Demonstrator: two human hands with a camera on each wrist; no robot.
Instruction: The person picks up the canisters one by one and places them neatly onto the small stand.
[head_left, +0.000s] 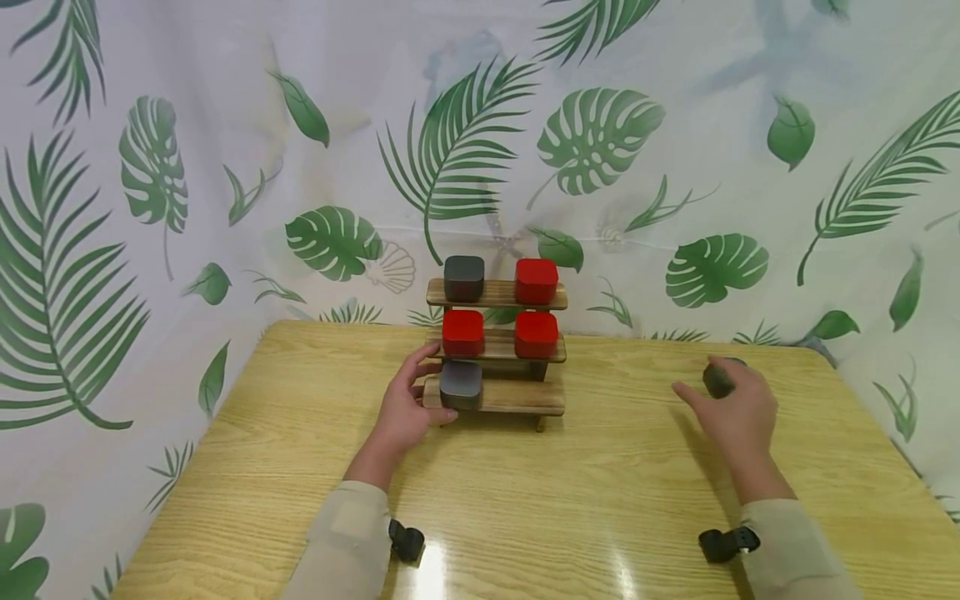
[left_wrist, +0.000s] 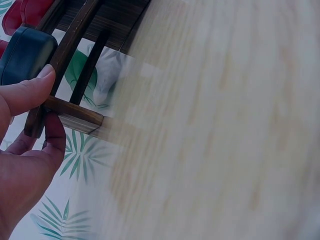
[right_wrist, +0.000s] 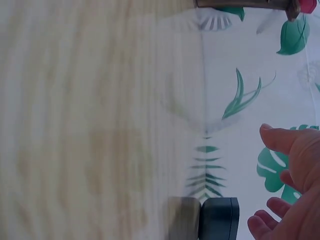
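Nearest to us, two sleeves reach out over the wooden desk [head_left: 525, 517], each with a small black camera strapped at the wrist. Our landmark is the three-step wooden rack [head_left: 496, 346] standing toward the far middle of the desk. Our left hand [head_left: 408, 408] rests at the left end of the rack's lowest step, thumb and fingers [left_wrist: 30, 92] clasped around that end, the thumb tip just beside the dark grey block [head_left: 461, 384] sitting on the step. Well to the right of the rack, our right hand [head_left: 735, 412] hovers over a second dark grey block [head_left: 718, 379] lying on the desk near the far edge; from the wrist view its fingers [right_wrist: 280, 140] are spread apart and relaxed, close to that block [right_wrist: 218, 218] but not touching it. On the rack's middle step stand two red blocks [head_left: 462, 332], side by side, and on the top step a dark grey block [head_left: 463, 277] at left and a red block [head_left: 536, 280] at right. Behind the rack hangs a white curtain [head_left: 675, 125] printed with green leaves.
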